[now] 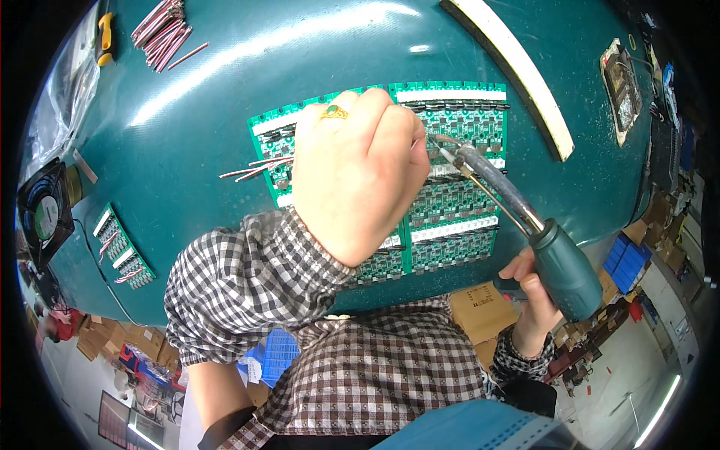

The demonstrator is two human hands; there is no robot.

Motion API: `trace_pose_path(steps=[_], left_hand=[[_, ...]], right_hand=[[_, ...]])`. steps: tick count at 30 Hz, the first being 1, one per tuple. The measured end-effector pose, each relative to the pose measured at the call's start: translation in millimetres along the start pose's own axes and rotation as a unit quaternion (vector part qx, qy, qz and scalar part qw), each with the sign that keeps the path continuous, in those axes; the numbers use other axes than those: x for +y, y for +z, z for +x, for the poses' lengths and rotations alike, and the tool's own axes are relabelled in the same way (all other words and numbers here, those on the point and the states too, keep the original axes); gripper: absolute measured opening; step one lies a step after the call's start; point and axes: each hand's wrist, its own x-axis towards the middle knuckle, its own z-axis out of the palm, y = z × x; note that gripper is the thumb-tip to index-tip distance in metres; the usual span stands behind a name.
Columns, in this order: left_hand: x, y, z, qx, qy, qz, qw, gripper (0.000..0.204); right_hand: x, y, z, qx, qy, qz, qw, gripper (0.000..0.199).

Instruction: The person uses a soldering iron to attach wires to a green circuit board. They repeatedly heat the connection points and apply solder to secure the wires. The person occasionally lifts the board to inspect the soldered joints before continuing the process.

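Note:
My right hand [534, 292] grips the dark green handle of a soldering iron [564, 270] with a thin metal feed tube along its barrel. The iron points up and left, its tip close to the fingertips of my left hand [364, 161]. That hand lies over the green circuit boards [454, 202], its fingers pinched together. Red and white wires [259, 166] stick out to the left from beneath it; their other ends are hidden by the hand. Rows of small black parts and white strips cover the boards, which lie side by side on the green table mat.
Cut wires [161, 34] lie in a bundle at the far left, near a yellow-handled tool [105, 37]. A small fan [46, 210] and a narrow wired board [124, 247] are at left. A curved white-topped bar [517, 67] and a dirty tray [621, 90] lie to the right.

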Motion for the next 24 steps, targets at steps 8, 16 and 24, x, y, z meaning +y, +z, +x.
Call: trace_pose_path(steps=[8, 16, 24], left_hand=[[2, -7, -2, -0.034, 0.001, -0.004, 0.999, 0.019], [6, -22, -18, -0.022, 0.025, 0.02, 0.999, 0.028], [11, -22, -31, -0.039, 0.036, 0.092, 0.994, 0.034]], right_hand=[[7, -2, 12, 0.075, -0.02, 0.136, 0.988, 0.052], [46, -28, 32, 0.032, 0.013, 0.377, 0.926, 0.046], [45, -27, 27, 0.001, -0.005, 0.401, 0.916, 0.048]])
